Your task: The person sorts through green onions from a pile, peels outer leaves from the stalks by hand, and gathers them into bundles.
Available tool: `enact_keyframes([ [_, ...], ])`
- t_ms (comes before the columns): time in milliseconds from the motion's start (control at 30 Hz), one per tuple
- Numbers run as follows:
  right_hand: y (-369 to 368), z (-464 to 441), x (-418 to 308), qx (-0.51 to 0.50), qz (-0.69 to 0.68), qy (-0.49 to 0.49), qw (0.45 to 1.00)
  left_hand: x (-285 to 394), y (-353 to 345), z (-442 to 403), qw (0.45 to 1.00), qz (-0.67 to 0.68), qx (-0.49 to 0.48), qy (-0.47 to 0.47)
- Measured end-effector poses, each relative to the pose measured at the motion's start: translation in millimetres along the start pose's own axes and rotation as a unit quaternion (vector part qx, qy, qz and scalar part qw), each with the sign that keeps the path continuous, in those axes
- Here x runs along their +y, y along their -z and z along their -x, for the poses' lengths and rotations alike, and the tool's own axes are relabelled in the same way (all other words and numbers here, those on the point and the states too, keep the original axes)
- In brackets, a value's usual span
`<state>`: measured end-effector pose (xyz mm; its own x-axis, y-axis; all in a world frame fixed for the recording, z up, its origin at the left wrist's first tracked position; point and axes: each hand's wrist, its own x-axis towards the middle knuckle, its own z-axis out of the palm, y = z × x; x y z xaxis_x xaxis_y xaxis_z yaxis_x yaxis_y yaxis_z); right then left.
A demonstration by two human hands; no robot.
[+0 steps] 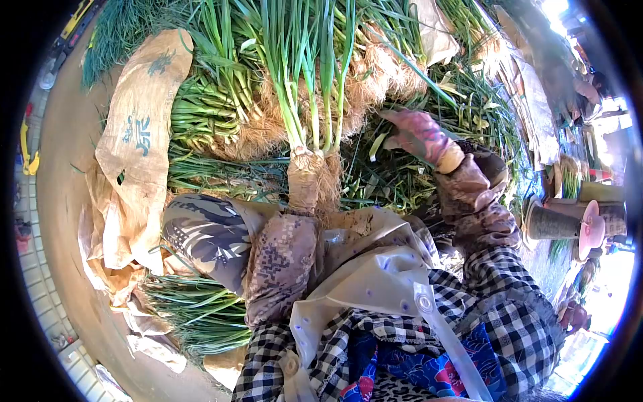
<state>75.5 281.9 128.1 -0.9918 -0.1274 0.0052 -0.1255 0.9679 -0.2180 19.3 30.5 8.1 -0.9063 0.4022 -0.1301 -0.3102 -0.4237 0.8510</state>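
My left hand (305, 164), in a soiled tan glove, is closed around the lower stems of a bunch of green onions (305, 87). Their long leaves point up and away from me, and brown stringy roots (329, 182) hang beside the hand. To the right, my right hand (423, 137), in a pink and grey patterned glove, hovers over loose green leaves (385, 174). Its fingers stretch leftward, apart from the bunch, and I see nothing held in them. A pale strip of leaf (378, 145) shows just beyond its fingertips.
Heaped green onions (207, 110) with tangled roots lie ahead and left. Another bundle (197, 311) lies by my left leg. Brown paper sacks (144, 134) line the left side. At right stand a dark cone-shaped object (552, 220) with a pink disc and a person's hand (574, 316).
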Motion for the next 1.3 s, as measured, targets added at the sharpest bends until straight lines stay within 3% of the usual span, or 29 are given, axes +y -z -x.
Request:
enact_keyframes([
  [67, -15, -26, -7, 0.147, -0.301, 0.105, 0.936, -18, 10, 0, 0.997, 0.068, -0.032, 0.011],
  [100, -21, -41, -12, 0.184, -0.421, 0.146, 0.876, 13, -20, 13, 0.982, 0.186, -0.039, 0.004],
  [167, -8, -70, -34, 0.099, -0.486, 0.036, 0.867, 13, -20, 17, 0.983, 0.177, -0.053, 0.024],
  [200, 2, -85, -47, 0.026, -0.460, -0.070, 0.885, 13, -20, 17, 0.983, 0.173, -0.060, 0.033],
  [300, -19, -129, -58, 0.023, -0.499, -0.128, 0.857, 7, -18, 21, 0.981, 0.180, -0.057, 0.040],
  [333, -44, -142, -49, 0.049, -0.458, -0.108, 0.881, 4, -16, 22, 0.979, 0.187, -0.078, 0.025],
  [400, -39, -142, -58, 0.062, -0.501, -0.076, 0.860, 10, -15, 20, 0.980, 0.180, -0.082, 0.019],
  [467, -25, -130, -66, 0.084, -0.612, -0.071, 0.783, 21, -13, 13, 0.984, 0.162, -0.073, 0.011],
  [500, -19, -119, -69, 0.093, -0.663, -0.072, 0.739, 28, -16, 13, 0.969, 0.231, -0.092, 0.012],
  [600, 6, -87, -66, 0.136, -0.690, -0.072, 0.707, 28, -21, 14, 0.963, 0.257, -0.081, 0.026],
  [633, 7, -87, -58, 0.126, -0.682, -0.117, 0.711, 25, -22, 12, 0.963, 0.253, -0.087, 0.026],
  [733, -1, -101, -49, 0.139, -0.589, -0.015, 0.796, 19, -23, 14, 0.967, 0.228, -0.106, 0.039],
  [767, 6, -105, -53, 0.066, -0.544, -0.086, 0.832, 18, -22, 15, 0.977, 0.180, -0.103, 0.042],
  [800, 0, -114, -56, 0.064, -0.515, -0.099, 0.849, 17, -22, 17, 0.978, 0.178, -0.101, 0.049],
  [867, -30, -139, -45, 0.059, -0.417, -0.019, 0.907, 16, -22, 22, 0.978, 0.174, -0.094, 0.062],
  [967, -38, -139, -51, -0.055, -0.500, -0.113, 0.857, 25, -25, 21, 0.958, 0.280, -0.032, 0.062],
  [1067, -41, -114, -56, -0.004, -0.522, -0.044, 0.852, 26, -18, 16, 0.957, 0.281, -0.039, 0.057],
  [1200, -24, -111, -45, 0.130, -0.513, -0.074, 0.845, 18, -14, 12, 0.957, 0.278, -0.060, 0.055],
  [1233, -26, -117, -43, 0.151, -0.495, -0.003, 0.856, 16, -14, 12, 0.958, 0.273, -0.065, 0.058],
  [1300, -29, -128, -40, 0.058, -0.544, 0.003, 0.837, 14, -16, 14, 0.959, 0.267, -0.077, 0.061],
])
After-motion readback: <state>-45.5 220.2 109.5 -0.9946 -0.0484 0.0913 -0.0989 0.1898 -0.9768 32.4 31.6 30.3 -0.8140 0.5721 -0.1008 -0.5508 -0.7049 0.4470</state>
